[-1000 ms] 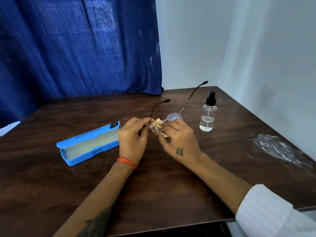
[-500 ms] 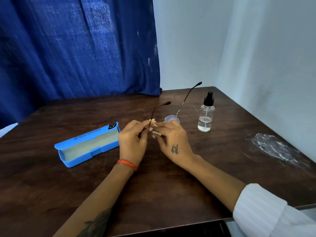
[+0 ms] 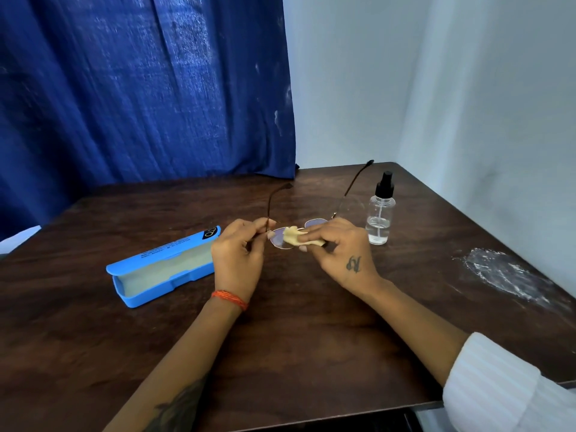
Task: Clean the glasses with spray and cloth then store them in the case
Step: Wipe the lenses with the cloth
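Dark wood-grain table [image 3: 311,338] with a slight sheen; glossy blue plastic case [image 3: 162,263]; clear plastic spray bottle [image 3: 379,219]; soft yellow cloth [image 3: 296,238]; thin metal-framed glasses [image 3: 280,241].

The glasses [image 3: 282,241] have a thin metal frame, clear round lenses and dark temples, which are open and point away toward the wall. A small yellowish cloth [image 3: 297,239] lies crumpled against the left lens. The spray bottle [image 3: 379,213] is clear with a black nozzle; it stands upright near the glasses, on the right. The blue case [image 3: 162,266] lies open on the tabletop [image 3: 296,353], on the left.
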